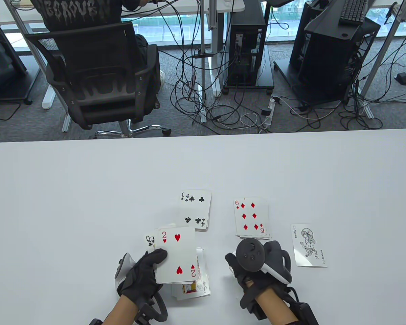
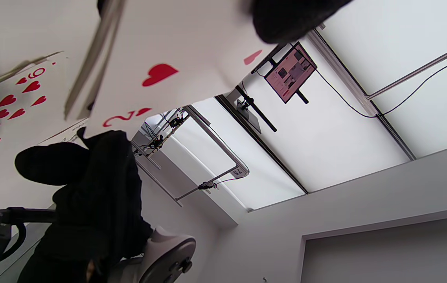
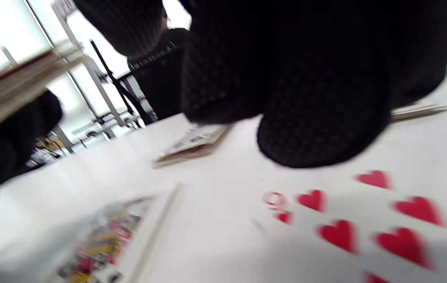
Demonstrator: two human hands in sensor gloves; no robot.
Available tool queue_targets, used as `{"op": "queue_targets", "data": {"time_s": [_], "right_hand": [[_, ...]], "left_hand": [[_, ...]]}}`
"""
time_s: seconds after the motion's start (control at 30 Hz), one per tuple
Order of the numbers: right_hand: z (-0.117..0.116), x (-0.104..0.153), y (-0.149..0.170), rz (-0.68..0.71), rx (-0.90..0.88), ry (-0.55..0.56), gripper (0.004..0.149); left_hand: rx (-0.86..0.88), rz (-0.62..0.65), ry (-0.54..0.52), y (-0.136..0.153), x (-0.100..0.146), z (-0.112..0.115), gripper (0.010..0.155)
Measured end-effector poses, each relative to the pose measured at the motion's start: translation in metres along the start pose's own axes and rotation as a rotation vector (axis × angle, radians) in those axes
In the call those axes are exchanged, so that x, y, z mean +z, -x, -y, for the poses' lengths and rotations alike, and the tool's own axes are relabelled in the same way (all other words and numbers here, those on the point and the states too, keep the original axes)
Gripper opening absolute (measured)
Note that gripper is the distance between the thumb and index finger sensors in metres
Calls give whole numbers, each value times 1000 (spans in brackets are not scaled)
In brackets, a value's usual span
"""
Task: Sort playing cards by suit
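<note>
My left hand [image 1: 149, 271] grips a deck of cards with the two of hearts [image 1: 176, 254] face up on top; its thumb presses on that card, and a queen of clubs [image 1: 150, 241] peeks out beneath. In the left wrist view the two of hearts [image 2: 168, 59] fills the top. My right hand [image 1: 253, 267] hovers palm down right of the deck, holding nothing. The right wrist view shows its fingertips [image 3: 317, 118] just above a nine of hearts [image 3: 365, 220] lying on the table. A clubs pile topped by the four [image 1: 196, 210] and a diamonds pile topped by the six [image 1: 252, 218] lie farther out.
A jack-topped pile [image 1: 193, 289] lies on the white table [image 1: 71, 203] under the held deck. A joker [image 1: 308, 245] lies alone to the right of my right hand. Beyond the table's far edge are an office chair [image 1: 98, 78] and floor cables.
</note>
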State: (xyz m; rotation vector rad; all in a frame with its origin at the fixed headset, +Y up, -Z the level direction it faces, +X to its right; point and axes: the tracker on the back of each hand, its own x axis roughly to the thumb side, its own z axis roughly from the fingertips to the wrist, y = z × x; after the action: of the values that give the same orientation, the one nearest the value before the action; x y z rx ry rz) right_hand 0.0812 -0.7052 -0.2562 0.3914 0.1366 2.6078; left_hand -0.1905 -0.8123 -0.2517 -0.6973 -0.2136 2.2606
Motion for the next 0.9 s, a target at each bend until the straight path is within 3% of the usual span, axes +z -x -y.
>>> {"op": "queue_targets", "data": {"time_s": [0.1, 0.37, 0.57, 0.9], "right_hand": [[-7, -6, -22, 87, -126, 74, 60], [-33, -16, -48, 150, -170, 55, 77], [-38, -17, -48, 148, -224, 132, 67], [-38, -17, -36, 106, -369, 141, 50]], "left_hand": [[-1, 1, -1, 0, 0, 0, 55], [-1, 5, 3, 0, 0, 0, 55], [-7, 2, 8, 0, -1, 0, 56], [-17, 2, 25, 0, -1, 0, 55]]}}
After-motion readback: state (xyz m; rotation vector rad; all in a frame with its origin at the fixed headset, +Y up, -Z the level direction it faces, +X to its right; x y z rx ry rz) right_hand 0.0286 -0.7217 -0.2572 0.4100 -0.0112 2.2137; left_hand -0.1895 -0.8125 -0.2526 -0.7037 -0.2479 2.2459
